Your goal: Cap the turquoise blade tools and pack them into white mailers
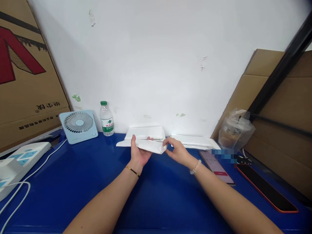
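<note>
A flat white packet [148,146] is held above the blue table, and what is inside it does not show. My left hand [140,154] grips it from below, with the thumb over its near side and fingertips at the far side. At the packet's right end, my right hand [177,152] pinches the corner between thumb and bent fingers. Behind the packet, a stack of similar white packets [146,132] lies against the wall. More white packets [192,140] lie beyond my right hand.
On the left are a power strip [29,159] with white cables, a light blue fan [78,125] and a water bottle [106,120]. Two phones [216,167] [265,187] and a bagged drink cup [234,131] are on the right. Cardboard [29,74] stands at the left.
</note>
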Available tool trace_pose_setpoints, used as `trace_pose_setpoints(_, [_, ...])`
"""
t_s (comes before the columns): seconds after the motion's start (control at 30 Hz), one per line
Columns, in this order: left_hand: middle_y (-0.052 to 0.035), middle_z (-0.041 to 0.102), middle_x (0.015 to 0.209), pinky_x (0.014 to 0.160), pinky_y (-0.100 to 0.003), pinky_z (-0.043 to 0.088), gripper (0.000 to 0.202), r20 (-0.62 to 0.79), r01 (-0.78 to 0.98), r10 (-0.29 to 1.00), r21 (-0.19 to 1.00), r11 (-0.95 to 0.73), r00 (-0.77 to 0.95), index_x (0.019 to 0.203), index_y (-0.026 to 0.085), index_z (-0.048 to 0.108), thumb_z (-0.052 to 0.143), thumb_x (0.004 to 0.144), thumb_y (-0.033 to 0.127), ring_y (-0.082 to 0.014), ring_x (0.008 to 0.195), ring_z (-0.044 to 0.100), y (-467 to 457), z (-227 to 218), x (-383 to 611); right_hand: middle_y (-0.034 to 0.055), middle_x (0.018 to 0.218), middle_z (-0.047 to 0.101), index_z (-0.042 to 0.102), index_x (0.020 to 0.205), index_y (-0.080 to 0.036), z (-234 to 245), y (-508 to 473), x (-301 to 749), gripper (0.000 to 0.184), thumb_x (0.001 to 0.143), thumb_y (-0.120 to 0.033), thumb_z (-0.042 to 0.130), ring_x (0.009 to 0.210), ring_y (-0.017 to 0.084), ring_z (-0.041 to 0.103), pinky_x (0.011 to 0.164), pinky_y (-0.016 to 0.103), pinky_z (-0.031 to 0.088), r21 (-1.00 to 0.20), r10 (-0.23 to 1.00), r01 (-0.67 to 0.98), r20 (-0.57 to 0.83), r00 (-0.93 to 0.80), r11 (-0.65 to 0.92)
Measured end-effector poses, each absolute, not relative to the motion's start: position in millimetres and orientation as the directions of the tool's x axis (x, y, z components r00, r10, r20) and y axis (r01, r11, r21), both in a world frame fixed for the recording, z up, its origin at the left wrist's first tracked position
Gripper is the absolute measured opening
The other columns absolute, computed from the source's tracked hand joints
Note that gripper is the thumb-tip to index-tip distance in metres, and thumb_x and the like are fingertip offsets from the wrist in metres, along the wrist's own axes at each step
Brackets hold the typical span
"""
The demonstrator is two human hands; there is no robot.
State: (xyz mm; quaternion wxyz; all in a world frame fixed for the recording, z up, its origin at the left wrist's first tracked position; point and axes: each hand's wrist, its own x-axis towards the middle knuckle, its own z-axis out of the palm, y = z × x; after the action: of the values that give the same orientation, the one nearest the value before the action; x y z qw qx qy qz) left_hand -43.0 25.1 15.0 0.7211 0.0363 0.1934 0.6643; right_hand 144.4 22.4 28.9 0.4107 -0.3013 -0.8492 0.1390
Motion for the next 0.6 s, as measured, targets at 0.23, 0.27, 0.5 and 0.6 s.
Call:
trace_pose_setpoints(0.23, [-0.0051,0.064,0.085,0.078,-0.032,0.054,0.019,-0.196,-0.934,0.965,0.344,-0.099,-0.175,0.089,0.016,0.058,0.059,0.077,0.03,-0.0178,0.081,0.065,27.9,20.3,-47.0,0.0046,0.086,0.066,0.064,0.087,-0.021,-0.1,-10.2,148.0,0.023,0.074,-0.009,0.05,0.085,0.02,0.058,0.083,0.036,0.041,-0.642,0.748,0.392,0.508,-0.427,0.659])
trace_pose_setpoints(0.27, [-0.0045,0.064,0.085,0.078,-0.031,0.053,0.019,-0.161,-0.915,0.966,0.383,-0.127,-0.202,0.09,0.017,0.059,0.059,0.077,0.03,-0.0169,0.08,0.065,26.6,22.3,-45.7,0.0036,0.085,0.066,0.063,0.084,-0.021,-4.7,-10.2,143.1,0.019,0.074,-0.011,0.05,0.084,0.019,0.059,0.08,0.035,0.043,-0.79,0.841,0.303,0.457,-0.289,0.533])
trace_pose_setpoints(0.5, [-0.0047,0.066,0.096,0.082,-0.032,0.05,0.038,0.185,-0.686,0.943,0.648,-0.33,-0.278,0.11,0.022,0.055,0.067,0.075,0.03,-0.0189,0.092,0.063,1.1,37.8,-15.9,0.0071,0.089,0.066,0.058,0.095,-0.017,-18.2,-5.6,100.2,0.028,0.086,-0.04,0.044,0.073,0.019,0.065,0.067,0.035,0.052,-0.633,0.935,-0.696,-0.312,-0.171,-0.338])
trace_pose_setpoints(0.6, [-0.0057,0.064,0.104,0.084,-0.033,0.049,0.046,0.351,-0.557,0.914,0.726,-0.404,-0.205,0.117,0.024,0.052,0.068,0.074,0.03,-0.0214,0.101,0.06,-13.3,42.9,-2.3,0.0047,0.074,0.067,0.058,0.092,-0.016,-18.6,-5.2,96.8,0.027,0.087,-0.04,0.044,0.062,0.016,0.063,0.055,0.028,0.05,-0.553,0.912,-0.745,-0.365,-0.188,-0.374])
